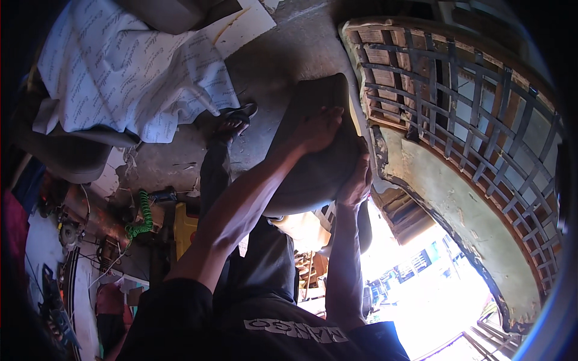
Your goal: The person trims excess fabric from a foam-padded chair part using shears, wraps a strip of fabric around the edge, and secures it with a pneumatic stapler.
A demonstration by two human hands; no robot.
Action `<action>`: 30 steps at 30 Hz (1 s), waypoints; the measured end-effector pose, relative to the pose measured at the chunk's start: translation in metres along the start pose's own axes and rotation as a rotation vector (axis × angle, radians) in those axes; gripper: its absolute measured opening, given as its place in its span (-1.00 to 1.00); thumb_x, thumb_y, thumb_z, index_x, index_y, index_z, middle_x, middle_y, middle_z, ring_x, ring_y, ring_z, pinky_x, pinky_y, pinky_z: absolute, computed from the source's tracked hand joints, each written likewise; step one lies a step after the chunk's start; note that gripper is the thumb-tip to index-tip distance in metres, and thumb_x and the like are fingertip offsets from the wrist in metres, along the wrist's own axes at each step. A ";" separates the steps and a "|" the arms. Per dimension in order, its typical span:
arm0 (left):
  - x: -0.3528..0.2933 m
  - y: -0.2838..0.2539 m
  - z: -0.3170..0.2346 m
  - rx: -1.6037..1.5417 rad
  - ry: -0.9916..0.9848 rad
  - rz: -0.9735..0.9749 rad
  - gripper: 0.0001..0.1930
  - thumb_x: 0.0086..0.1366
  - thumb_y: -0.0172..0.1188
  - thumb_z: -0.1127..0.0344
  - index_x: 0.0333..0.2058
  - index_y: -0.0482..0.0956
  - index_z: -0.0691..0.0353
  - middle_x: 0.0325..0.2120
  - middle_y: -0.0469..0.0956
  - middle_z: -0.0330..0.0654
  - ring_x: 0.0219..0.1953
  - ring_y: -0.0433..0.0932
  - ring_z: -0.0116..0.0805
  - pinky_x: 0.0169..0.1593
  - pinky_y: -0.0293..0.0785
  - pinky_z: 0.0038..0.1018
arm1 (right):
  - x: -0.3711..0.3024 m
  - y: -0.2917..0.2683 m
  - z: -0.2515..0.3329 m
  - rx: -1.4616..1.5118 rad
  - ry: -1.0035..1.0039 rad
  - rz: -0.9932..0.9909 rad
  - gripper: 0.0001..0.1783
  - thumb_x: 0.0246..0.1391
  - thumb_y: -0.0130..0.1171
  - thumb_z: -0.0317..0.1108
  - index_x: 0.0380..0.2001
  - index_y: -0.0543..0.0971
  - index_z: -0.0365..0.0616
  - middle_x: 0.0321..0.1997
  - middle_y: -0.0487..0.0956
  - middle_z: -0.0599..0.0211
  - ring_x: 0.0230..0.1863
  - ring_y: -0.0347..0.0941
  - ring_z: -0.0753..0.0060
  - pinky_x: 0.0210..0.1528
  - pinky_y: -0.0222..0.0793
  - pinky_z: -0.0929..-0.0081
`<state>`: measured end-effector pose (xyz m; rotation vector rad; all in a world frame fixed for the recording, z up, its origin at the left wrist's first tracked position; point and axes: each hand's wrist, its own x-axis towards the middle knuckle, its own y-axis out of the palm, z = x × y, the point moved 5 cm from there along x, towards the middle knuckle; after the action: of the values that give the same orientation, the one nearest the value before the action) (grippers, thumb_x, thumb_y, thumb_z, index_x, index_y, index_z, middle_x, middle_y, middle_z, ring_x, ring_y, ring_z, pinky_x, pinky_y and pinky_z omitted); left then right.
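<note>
A dark grey upholstered cushion (313, 174) with rounded corners is held up in front of me, tilted. Along its far right side runs a pale yellowish strip. My left hand (322, 129) lies across its upper face near the far corner, fingers bent against the cover. Lower down, my right hand (356, 178) grips the right edge, its fingers partly hidden behind the side. One sandalled foot (235, 123) shows on the floor left of the cushion.
To the right stands a large curved sofa frame (457, 174) with woven dark webbing. White printed fabric (138, 78) drapes over dark upholstered pieces at the upper left. A green coiled air hose (142, 216) and a yellow object (185, 228) lie at left. Bright daylight enters lower right.
</note>
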<state>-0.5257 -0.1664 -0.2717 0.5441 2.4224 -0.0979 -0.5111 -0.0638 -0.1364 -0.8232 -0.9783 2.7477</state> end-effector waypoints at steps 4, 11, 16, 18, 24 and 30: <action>-0.049 0.018 -0.030 0.071 0.138 -0.012 -0.42 0.62 -0.37 -0.03 0.49 0.15 -0.02 0.53 0.07 -0.18 0.58 -0.08 -0.05 0.55 -0.22 0.06 | 0.006 -0.006 -0.002 0.053 -0.026 0.009 -0.36 0.53 -0.32 0.00 0.28 0.48 -0.28 0.37 0.48 0.03 0.43 0.33 0.09 0.48 0.14 0.28; -0.204 -0.002 -0.025 -0.275 0.310 -0.247 -0.48 0.58 -0.11 0.13 0.36 0.36 0.30 0.36 0.39 0.03 0.46 0.26 -0.04 0.51 0.05 -0.15 | 0.007 -0.012 0.006 0.012 0.074 -0.031 -0.33 0.53 -0.32 0.05 0.31 0.46 -0.28 0.38 0.47 0.00 0.42 0.34 0.05 0.47 0.16 0.29; -0.199 0.016 0.077 -0.118 -0.245 -0.691 -0.53 0.55 -0.04 0.14 0.29 0.46 0.27 0.26 0.50 0.00 0.35 0.41 -0.09 0.41 0.23 -0.27 | 0.017 -0.021 -0.010 0.068 0.063 -0.008 -0.24 0.52 -0.35 0.17 0.34 0.43 -0.27 0.41 0.44 0.01 0.46 0.28 0.05 0.50 0.09 0.28; -0.196 0.045 0.110 -0.723 -0.629 -0.551 -0.44 0.56 -0.09 0.06 0.35 0.36 0.33 0.33 0.39 0.04 0.34 0.40 -0.12 0.39 0.26 -0.31 | 0.017 -0.028 -0.015 0.281 0.124 0.011 -0.18 0.50 -0.38 0.25 0.41 0.33 -0.24 0.48 0.34 0.04 0.53 0.16 0.09 0.53 0.03 0.19; -0.204 0.038 0.147 -0.984 -0.698 -0.550 -0.51 0.55 -0.09 0.07 0.25 0.43 0.29 0.20 0.48 -0.02 0.21 0.48 -0.18 0.28 0.36 -0.33 | -0.035 -0.100 -0.110 0.283 0.360 -0.139 -0.26 0.50 -0.26 0.17 0.42 0.35 -0.18 0.51 0.35 0.19 0.55 0.16 0.20 0.51 0.09 0.16; -0.202 0.033 0.160 -0.943 -0.697 -0.575 -0.58 0.54 -0.08 0.09 0.15 0.49 0.24 0.07 0.56 -0.08 0.08 0.56 -0.24 0.17 0.46 -0.35 | -0.174 -0.306 -0.367 -0.634 0.385 -0.472 -0.38 0.34 0.10 0.07 0.23 0.51 -0.21 0.24 0.56 -0.04 0.21 0.50 -0.04 0.33 0.32 0.10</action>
<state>-0.2766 -0.2409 -0.2720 -0.5387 1.5994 0.5065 -0.1932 0.3316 -0.1063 -0.9812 -1.7051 1.8047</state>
